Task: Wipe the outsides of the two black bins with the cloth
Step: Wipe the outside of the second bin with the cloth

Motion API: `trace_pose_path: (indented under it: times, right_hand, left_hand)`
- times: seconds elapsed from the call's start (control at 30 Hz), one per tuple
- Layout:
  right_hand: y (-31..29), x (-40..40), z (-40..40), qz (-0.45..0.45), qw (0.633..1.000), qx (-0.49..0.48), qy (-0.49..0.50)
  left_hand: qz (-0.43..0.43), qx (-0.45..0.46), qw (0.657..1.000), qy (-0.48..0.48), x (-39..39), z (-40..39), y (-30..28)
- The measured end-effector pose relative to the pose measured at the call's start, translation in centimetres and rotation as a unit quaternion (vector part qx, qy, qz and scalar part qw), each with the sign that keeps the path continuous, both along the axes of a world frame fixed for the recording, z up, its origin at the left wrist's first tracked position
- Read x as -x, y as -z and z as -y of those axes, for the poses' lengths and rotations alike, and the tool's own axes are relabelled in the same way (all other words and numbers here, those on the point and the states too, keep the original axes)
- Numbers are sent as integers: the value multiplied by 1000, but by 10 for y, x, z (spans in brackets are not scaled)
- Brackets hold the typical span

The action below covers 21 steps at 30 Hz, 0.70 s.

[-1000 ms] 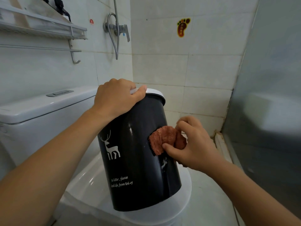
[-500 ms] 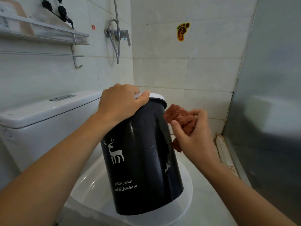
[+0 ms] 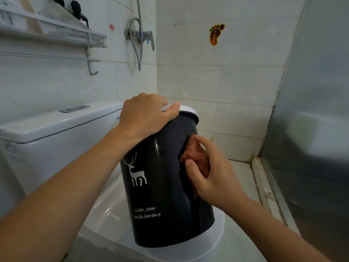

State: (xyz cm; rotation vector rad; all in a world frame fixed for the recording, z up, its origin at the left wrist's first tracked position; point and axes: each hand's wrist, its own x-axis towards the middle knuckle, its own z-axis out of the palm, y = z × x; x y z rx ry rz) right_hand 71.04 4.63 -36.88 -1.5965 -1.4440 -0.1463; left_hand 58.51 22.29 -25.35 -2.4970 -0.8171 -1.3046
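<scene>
A black bin [image 3: 162, 188] with a white deer print and a white rim stands tilted on the closed toilet lid [image 3: 113, 220]. My left hand [image 3: 145, 115] grips its white rim at the top. My right hand [image 3: 213, 174] holds a reddish-brown cloth [image 3: 194, 154] and presses it against the bin's right side, about halfway up. Only one black bin is in view.
The white toilet cistern [image 3: 56, 127] is at the left, under a metal wall shelf [image 3: 56, 33] and towel rail. A shower valve with hose [image 3: 139, 35] hangs on the tiled wall. A frosted glass partition [image 3: 311, 129] closes off the right; tiled floor lies below it.
My right hand lifted the cloth off the bin up toward the rim, then came back down and pressed it on the bin's right side. My left hand kept hold of the rim.
</scene>
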Motion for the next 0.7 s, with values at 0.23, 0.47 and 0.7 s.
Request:
trace_pose_path:
  times: [0.23,0.47,0.7]
  right_hand:
    - [-5,18,-6,35,996,-35,78]
    - [-9,26,1,123,992,-32,19]
    - [20,-12,14,15,998,-8,66]
  left_hand:
    - [1,-10,1000,-11,-2,3,1]
    - [8,-12,1000,-16,1,-5,3]
    - [17,17,1000,0,11,-20,4]
